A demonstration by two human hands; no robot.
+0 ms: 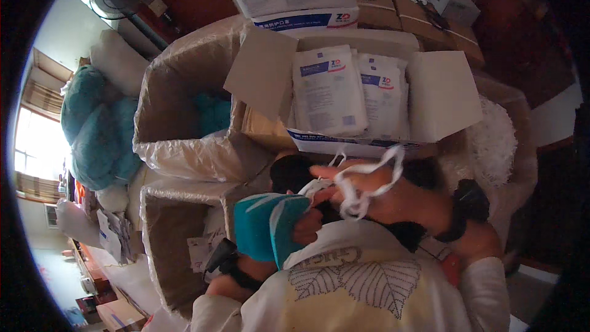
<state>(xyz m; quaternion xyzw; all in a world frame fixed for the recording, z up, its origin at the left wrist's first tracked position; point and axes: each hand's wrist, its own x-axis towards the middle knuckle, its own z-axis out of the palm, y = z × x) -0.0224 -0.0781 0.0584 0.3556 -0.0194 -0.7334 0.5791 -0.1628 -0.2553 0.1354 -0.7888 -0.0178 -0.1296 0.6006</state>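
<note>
Holding a teal face mask (265,229) near the chest, the left hand (305,226) pinches it; the right hand (375,193) stretches its white straps (362,187). Light, floppy stuff, best gripped by edges or loops.

Our left hand (307,224) curled shut close to our chest, our right hand (375,193) just beside it, fingers pinched, black bands on both our wrists

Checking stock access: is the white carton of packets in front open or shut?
Open: the carton has its flaps folded outward, and white packets stand exposed inside.
</note>
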